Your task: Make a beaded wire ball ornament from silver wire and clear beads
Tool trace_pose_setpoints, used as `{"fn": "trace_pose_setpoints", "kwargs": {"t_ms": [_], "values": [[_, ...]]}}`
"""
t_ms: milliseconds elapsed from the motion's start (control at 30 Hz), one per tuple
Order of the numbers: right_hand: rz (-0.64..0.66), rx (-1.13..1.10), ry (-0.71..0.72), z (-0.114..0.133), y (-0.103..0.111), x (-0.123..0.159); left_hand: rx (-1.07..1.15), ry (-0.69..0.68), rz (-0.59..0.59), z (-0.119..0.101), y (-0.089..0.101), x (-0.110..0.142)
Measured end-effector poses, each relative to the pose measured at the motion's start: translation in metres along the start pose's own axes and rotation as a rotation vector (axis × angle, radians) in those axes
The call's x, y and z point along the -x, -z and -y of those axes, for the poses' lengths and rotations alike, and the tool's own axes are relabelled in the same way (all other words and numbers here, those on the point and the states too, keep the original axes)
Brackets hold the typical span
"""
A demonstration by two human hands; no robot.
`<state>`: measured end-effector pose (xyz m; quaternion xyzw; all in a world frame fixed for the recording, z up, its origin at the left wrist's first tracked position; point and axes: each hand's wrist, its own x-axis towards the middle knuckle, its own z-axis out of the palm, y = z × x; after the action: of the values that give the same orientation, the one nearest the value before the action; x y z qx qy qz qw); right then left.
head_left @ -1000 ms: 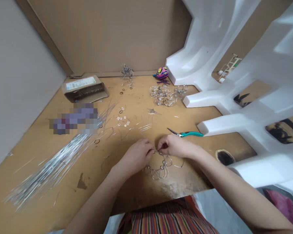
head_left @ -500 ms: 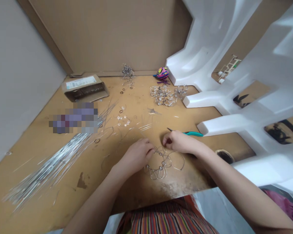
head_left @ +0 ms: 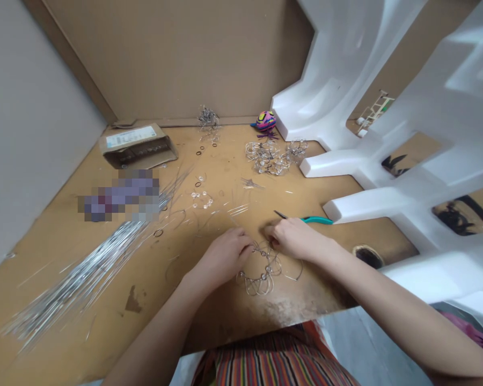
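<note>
A ring of bent wire loops strung with clear beads point(head_left: 264, 276) lies on the table near its front edge. My left hand point(head_left: 232, 252) pinches the upper left of this beaded wire ring, fingers closed. At the ring's upper right, my right hand point(head_left: 292, 237) has its fingers curled together on a wire loop; the fingertips are partly hidden. Just beyond the right hand lie teal-handled pliers point(head_left: 317, 220), partly covered by that hand. A loose curved wire point(head_left: 295, 271) rests to the right of the ring.
A long bundle of straight wires point(head_left: 92, 273) spreads across the left. Behind are a cardboard box point(head_left: 139, 147), more beaded wire pieces point(head_left: 268, 158), a colourful round object point(head_left: 265, 121) and a tangled wire clump point(head_left: 208, 117). A white moulded chair point(head_left: 358, 206) borders the right side.
My right hand has moved slightly left and down, closer to the left hand, and its fingers have curled in on the ring. My left hand stays at the ring.
</note>
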<state>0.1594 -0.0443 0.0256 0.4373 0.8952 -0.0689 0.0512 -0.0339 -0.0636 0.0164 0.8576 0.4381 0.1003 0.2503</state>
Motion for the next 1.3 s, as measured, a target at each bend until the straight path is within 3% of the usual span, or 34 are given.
{"fn": "trace_pose_setpoints", "kwargs": {"t_ms": [200, 400, 467, 633, 733, 833, 967, 1100, 1300], "values": [[-0.034, 0.095, 0.169, -0.004, 0.002, 0.008, -0.013, -0.006, -0.049, -0.001, -0.003, -0.001], [-0.089, -0.036, 0.241, -0.012, 0.004, 0.017, 0.001, -0.029, -0.064, -0.001, -0.006, -0.001], [-0.099, -0.115, 0.198, -0.015, 0.001, 0.018, 0.002, -0.029, -0.064, -0.001, -0.006, -0.001], [-0.077, -0.197, -0.061, -0.018, -0.005, 0.021, 0.011, -0.019, -0.057, 0.000, -0.006, -0.002], [-0.012, -0.224, -0.111, -0.015, -0.006, 0.022, 0.026, -0.016, -0.056, 0.000, -0.005, -0.001], [-0.050, -0.183, -0.167, -0.011, -0.004, 0.021, 0.022, -0.018, -0.061, 0.000, -0.005, -0.001], [-0.126, 0.013, -0.035, -0.010, -0.001, 0.013, 0.014, -0.018, -0.052, 0.000, -0.006, -0.001], [-0.050, 0.254, 0.054, -0.009, 0.002, 0.002, 0.024, -0.003, -0.045, 0.000, -0.005, -0.002], [-0.021, 0.280, 0.287, -0.009, 0.004, -0.005, 0.014, -0.001, -0.052, 0.001, -0.006, -0.002]]}}
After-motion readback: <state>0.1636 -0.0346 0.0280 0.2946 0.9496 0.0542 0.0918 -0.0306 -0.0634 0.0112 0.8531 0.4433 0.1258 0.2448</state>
